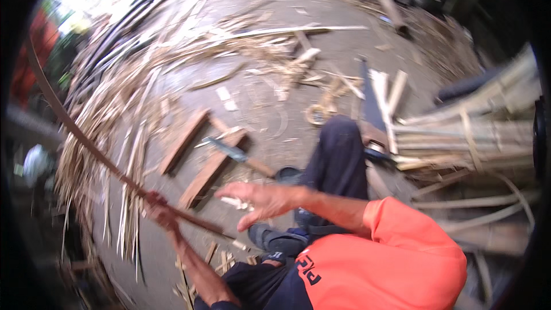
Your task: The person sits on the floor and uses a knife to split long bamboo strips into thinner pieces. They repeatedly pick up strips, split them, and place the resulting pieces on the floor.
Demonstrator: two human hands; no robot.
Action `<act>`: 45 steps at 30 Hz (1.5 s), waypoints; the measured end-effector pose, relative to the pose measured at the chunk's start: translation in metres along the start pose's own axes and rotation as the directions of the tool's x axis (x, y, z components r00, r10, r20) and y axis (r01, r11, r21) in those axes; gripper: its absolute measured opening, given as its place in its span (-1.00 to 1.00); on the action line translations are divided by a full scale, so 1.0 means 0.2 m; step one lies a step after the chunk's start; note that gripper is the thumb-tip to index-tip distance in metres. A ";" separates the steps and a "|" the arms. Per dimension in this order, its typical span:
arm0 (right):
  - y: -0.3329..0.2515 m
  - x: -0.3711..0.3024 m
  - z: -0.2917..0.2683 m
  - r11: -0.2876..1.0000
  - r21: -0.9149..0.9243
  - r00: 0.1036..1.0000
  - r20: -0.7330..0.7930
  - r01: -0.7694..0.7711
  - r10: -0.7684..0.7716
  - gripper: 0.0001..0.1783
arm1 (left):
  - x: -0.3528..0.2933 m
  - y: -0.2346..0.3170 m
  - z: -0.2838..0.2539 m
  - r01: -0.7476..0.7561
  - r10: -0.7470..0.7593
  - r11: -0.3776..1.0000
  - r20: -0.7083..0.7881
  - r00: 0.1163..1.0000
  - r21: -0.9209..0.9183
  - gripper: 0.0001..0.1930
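My left hand (160, 211) is closed around a long brown pole or strip (86, 140), near its lower end. From there the pole rises in a bend toward the far left; the fisheye picture may add to that bend. My right hand (261, 198) holds nothing, its thumb and fingers apart, in front of my knee. Just beyond it lies a large knife (232, 152) with a grey blade and a wooden handle, resting across wooden blocks (205, 177). Pale chips are scattered near the blocks. Motion blurs the hands slightly.
Long pale strips and shavings (120, 103) heap along the left and back. A handsaw (372, 100) stands beside my knee, near a tape-like roll (317, 115). Tied bundles of split pale lengths (447, 140) lie at right. Dark poles (123, 26) lie at far left.
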State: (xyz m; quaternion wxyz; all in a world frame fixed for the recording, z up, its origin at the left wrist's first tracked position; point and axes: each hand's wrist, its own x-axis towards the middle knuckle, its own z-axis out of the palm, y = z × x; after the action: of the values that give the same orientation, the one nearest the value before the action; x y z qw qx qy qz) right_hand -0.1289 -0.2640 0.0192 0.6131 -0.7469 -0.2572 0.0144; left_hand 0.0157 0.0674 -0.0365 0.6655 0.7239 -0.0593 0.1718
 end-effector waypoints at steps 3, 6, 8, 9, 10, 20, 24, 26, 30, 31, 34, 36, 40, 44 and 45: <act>-0.16 -0.26 -0.63 1.000 -0.009 0.869 -0.494 0.020 -0.022 -0.52 | -0.02 0.16 0.26 -0.031 0.000 0.970 0.128 0.992 0.240 -0.72; 0.11 -0.68 -1.02 0.936 -0.059 0.358 -0.931 -0.348 0.074 -0.80 | 0.01 0.01 0.20 -0.087 -0.124 0.856 0.365 0.923 0.510 -0.76; 0.46 -1.11 -1.05 0.428 -0.220 0.353 -0.898 -0.877 0.262 -0.74 | 0.00 -0.06 0.23 -0.108 -0.171 0.841 0.450 0.877 0.530 -0.77; 0.70 -1.36 -0.97 0.097 -0.308 0.321 -0.875 -0.947 0.361 -0.74 | -0.03 0.00 0.32 -0.181 -0.237 0.754 0.519 0.821 0.631 -0.76; 0.86 -1.47 -0.84 -0.009 -0.400 0.373 -0.862 -0.917 0.343 -0.73 | -0.04 -0.05 0.27 -0.124 -0.296 0.772 0.525 0.798 0.624 -0.76; 1.01 -1.68 -0.88 0.589 -0.256 0.300 -0.954 -0.766 -0.025 -0.48 | -0.20 -0.10 0.21 -0.008 -0.291 0.657 0.264 0.920 0.753 -0.64; 0.40 -1.18 -1.08 0.894 0.381 -0.138 -0.924 -0.237 0.357 -0.80 | -0.12 -0.19 -0.07 0.173 -0.411 0.552 0.085 0.908 0.815 -0.65; 0.21 -1.08 -1.14 0.922 0.381 0.026 -0.924 0.070 0.380 -0.84 | -0.04 -0.28 -0.19 0.162 -0.456 0.465 0.078 0.887 0.870 -0.64; -0.10 -0.63 -0.92 0.983 -0.146 0.473 -0.862 0.111 -0.182 -0.85 | -0.09 -0.60 -0.39 0.112 -0.380 0.520 0.112 0.918 0.847 -0.67; -0.09 -0.55 -0.87 0.983 0.070 0.582 -0.812 0.169 -0.042 -0.81 | -0.09 -0.64 -0.44 0.160 -0.418 0.519 0.086 0.904 0.840 -0.67; 0.05 -0.24 -0.57 0.935 0.340 0.822 -0.557 0.097 0.117 -0.67 | -0.12 -0.76 -0.43 0.291 -0.502 0.569 0.045 0.863 0.769 -0.67; 0.21 0.05 -0.14 0.963 0.138 0.846 -0.460 -0.231 0.269 -0.65 | -0.16 -0.88 -0.53 0.431 -0.611 0.586 0.025 0.791 0.686 -0.67; 0.63 0.30 0.54 0.890 0.028 0.872 -0.192 -0.455 0.451 -0.50 | -0.23 -1.07 -0.64 0.576 -0.690 0.634 0.042 0.722 0.516 -0.64; 0.80 0.28 0.76 0.941 -0.078 0.943 -0.075 -0.330 0.325 -0.48 | -0.32 -1.10 -0.64 0.699 -0.758 0.636 0.094 0.646 0.326 -0.67; 0.85 0.27 0.79 0.945 -0.095 0.949 -0.070 -0.314 0.309 -0.48 | -0.29 -1.10 -0.64 0.722 -0.770 0.630 0.111 0.628 0.286 -0.67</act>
State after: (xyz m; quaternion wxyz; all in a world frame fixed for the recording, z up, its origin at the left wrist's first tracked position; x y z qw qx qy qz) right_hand -0.0725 -0.1194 -0.1613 0.5697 -0.8094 -0.1198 0.0775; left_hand 0.0085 0.2078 -0.2558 0.5834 0.7638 0.1926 -0.1980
